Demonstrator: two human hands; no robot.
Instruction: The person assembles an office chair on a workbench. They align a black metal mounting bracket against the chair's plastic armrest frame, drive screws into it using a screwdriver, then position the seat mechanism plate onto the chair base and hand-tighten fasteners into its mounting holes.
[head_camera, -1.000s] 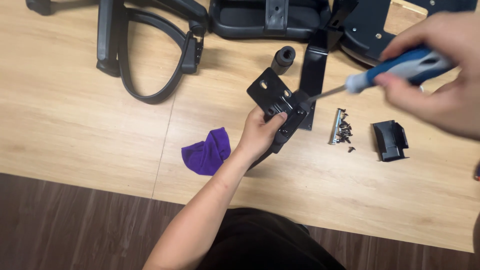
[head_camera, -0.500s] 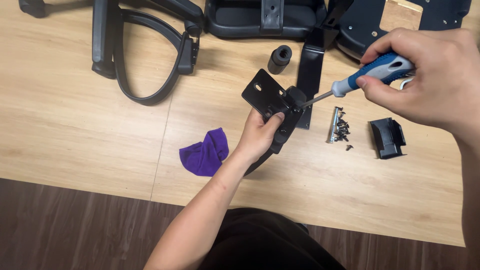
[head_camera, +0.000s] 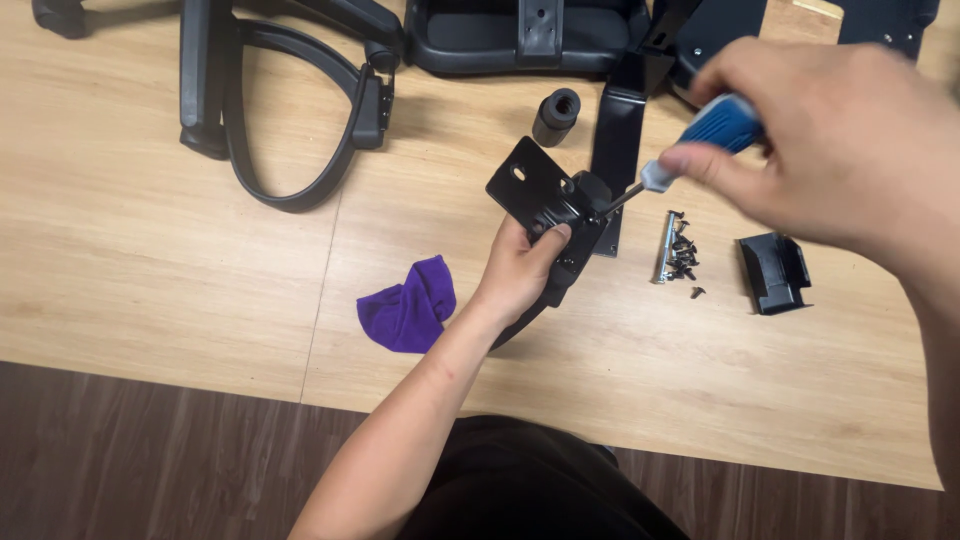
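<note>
My left hand (head_camera: 522, 268) grips a black metal bracket (head_camera: 540, 190) with a flat plate and holes, held tilted above the light wooden board (head_camera: 150, 250). My right hand (head_camera: 840, 150) is closed around a screwdriver (head_camera: 700, 140) with a blue and white handle. Its metal tip touches the bracket's right side near a black knob-like part. A small pile of dark screws and one long silver bolt (head_camera: 678, 252) lies just right of the bracket.
A purple cloth (head_camera: 408, 308) lies left of my wrist. Black chair parts sit along the far edge: an armrest loop (head_camera: 290, 110), a seat piece (head_camera: 530, 35), a flat strap (head_camera: 615, 120), a small cylinder (head_camera: 556, 115). A black plastic cover (head_camera: 773, 272) lies at right. Dark floor runs below.
My right hand has swung closer to the camera and further left with the screwdriver; its tip has come onto the bracket. My left hand keeps the bracket nearly still.
</note>
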